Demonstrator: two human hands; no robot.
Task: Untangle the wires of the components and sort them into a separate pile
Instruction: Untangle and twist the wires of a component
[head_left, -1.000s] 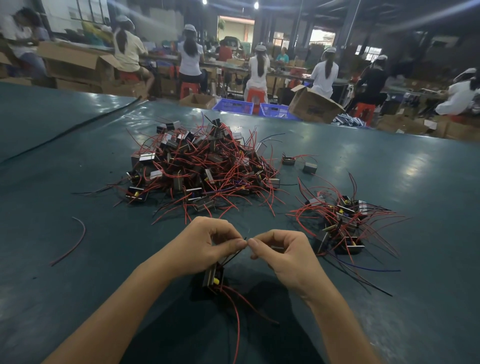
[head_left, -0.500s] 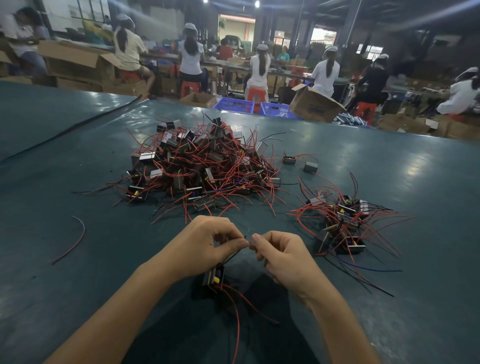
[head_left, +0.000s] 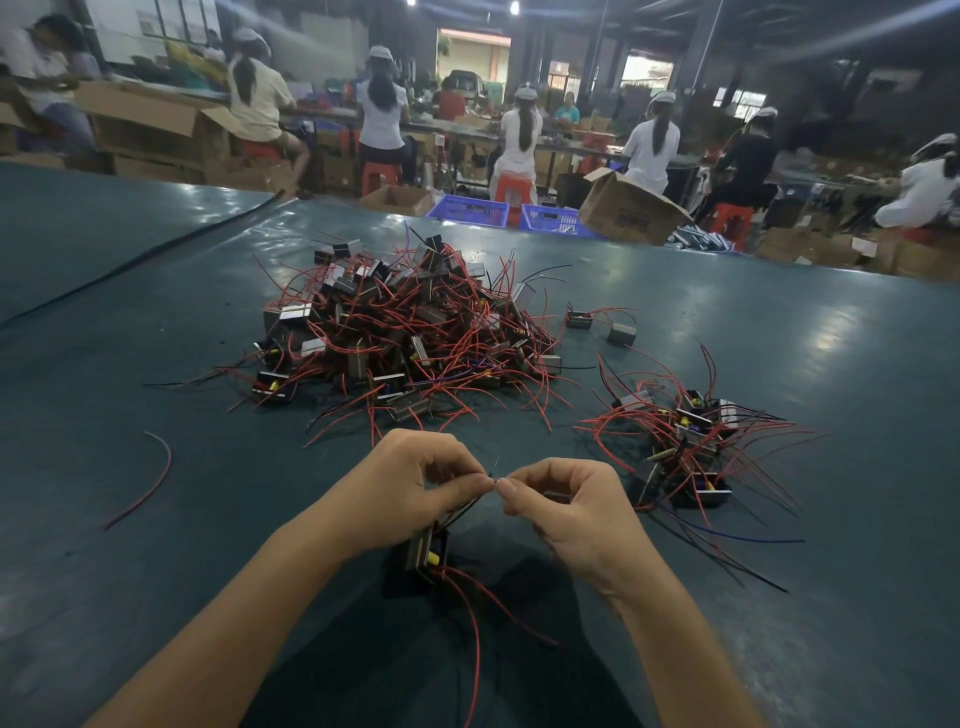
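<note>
Component (head_left: 428, 553) hangs just under the left hand (head_left: 410, 488), its red leads (head_left: 475, 623) trailing toward 6 o'clock over the green table (head_left: 831, 364). Left hand: fingers curled, thumb and forefinger pinching a thin black wire (head_left: 467, 503) rising from the component. Right hand (head_left: 566, 499): curled likewise, pinching at the wire's tip, with the fingertips of both hands almost meeting. Small pile (head_left: 685, 441) lies at 2 o'clock of the hands. Loose red wire (head_left: 150, 483) at 9 o'clock. Large tangled pile (head_left: 405, 332) at 12 o'clock, farther off.

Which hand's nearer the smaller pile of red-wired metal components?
Right. The right hand is just left of the smaller pile of red-wired components; the left hand is farther off, on the right hand's far side.
</note>
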